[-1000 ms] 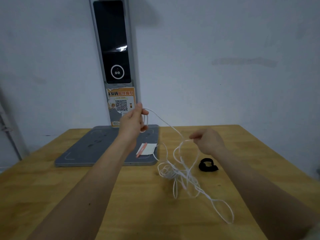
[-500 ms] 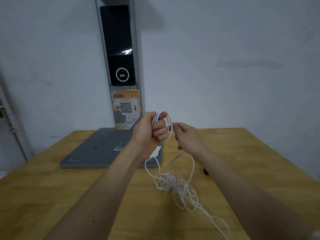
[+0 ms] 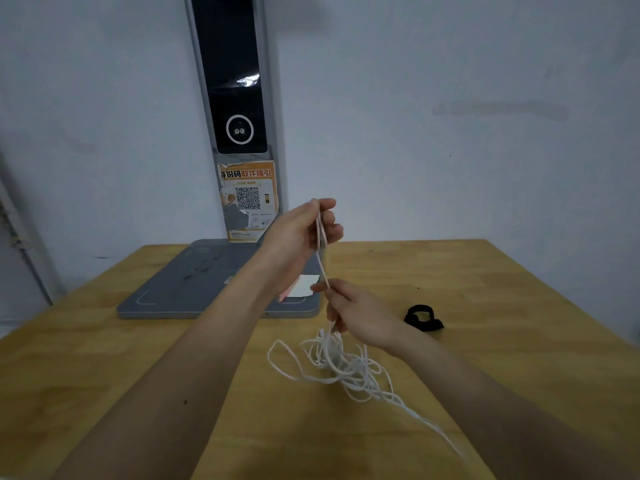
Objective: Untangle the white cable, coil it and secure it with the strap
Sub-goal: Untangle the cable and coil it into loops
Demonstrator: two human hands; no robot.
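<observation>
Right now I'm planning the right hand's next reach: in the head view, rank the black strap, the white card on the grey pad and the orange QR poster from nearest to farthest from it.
From the right hand:
1. Card, just to its left.
2. Strap, on the table to its right.
3. Poster, up on the post behind.

Wooden table (image 3: 138, 358) against pale wall (image 3: 450, 98), grey upright panel (image 3: 235, 98) behind.

A white cable (image 3: 341, 367) is pinched by the left hand (image 3: 298, 233) and the right hand (image 3: 360, 315); below them, yellow-brown wood grain is shown by the table (image 3: 485, 289). A black strap (image 3: 423, 318) is seen right of the right hand, a grey pad (image 3: 194, 289) behind it, and an orange poster (image 3: 247, 199) with a black-and-white code beyond the left hand
</observation>
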